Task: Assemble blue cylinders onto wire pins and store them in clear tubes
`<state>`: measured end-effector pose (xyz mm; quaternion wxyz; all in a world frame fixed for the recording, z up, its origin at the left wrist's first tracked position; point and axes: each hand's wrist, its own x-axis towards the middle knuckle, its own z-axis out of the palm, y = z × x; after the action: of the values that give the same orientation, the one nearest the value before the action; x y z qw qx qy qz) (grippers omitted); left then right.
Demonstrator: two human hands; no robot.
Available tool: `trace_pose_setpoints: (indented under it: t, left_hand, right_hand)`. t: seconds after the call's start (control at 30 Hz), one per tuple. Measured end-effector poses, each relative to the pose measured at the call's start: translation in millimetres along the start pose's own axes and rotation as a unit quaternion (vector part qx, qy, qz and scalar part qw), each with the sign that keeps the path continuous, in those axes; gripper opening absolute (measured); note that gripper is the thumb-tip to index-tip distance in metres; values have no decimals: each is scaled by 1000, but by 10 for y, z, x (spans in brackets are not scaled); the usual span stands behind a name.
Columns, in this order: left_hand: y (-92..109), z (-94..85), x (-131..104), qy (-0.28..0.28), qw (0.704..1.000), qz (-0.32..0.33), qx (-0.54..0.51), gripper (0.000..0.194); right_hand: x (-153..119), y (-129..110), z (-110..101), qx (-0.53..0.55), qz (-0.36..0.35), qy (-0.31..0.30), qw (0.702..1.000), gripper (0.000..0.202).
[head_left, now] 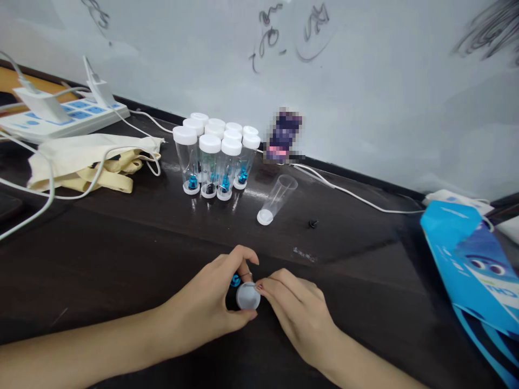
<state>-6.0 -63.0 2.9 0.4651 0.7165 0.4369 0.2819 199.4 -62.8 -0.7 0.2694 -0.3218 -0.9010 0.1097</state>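
A round white cap (248, 296) is between my two hands, near the bottom centre. My left hand (217, 294) curves around its left side, thumb below and fingers above, with a small blue piece (235, 280) beside the fingers. At the cap's upper right edge, my right hand (298, 310) has its fingertips pinched together; what they hold is too small to make out. An open clear tube (279, 197) lies tilted on the dark table (348, 259), its white end towards me. To its right lies a small black piece (312, 223).
Several clear tubes with white lids (210, 143) stand at the back, blue or black pieces inside. A phone (285, 135) leans on the whiteboard (365, 81). At left are a cloth bag (77, 156), cables and a power strip (60, 127); a blue package (466, 254) is at right.
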Motion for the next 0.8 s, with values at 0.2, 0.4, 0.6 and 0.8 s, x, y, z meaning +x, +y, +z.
trace_pose_setpoints:
  t: [0.2, 0.4, 0.6, 0.8]
  left_hand:
    - [83, -39, 8, -17, 1000, -19, 2, 52]
    - [18, -18, -12, -4, 1000, -1, 5, 52]
    - [-42, 24, -23, 18, 999, 24, 14, 52]
    - [-13, 15, -22, 27, 999, 38, 13, 52]
  right_hand:
    - [11, 6, 7, 11, 6, 6, 1000, 19]
    - [32, -32, -39, 3, 7, 35, 999, 18]
    - [22, -36, -54, 5, -16, 58, 998, 19]
    - [14, -58, -61, -44, -43, 60, 996, 27]
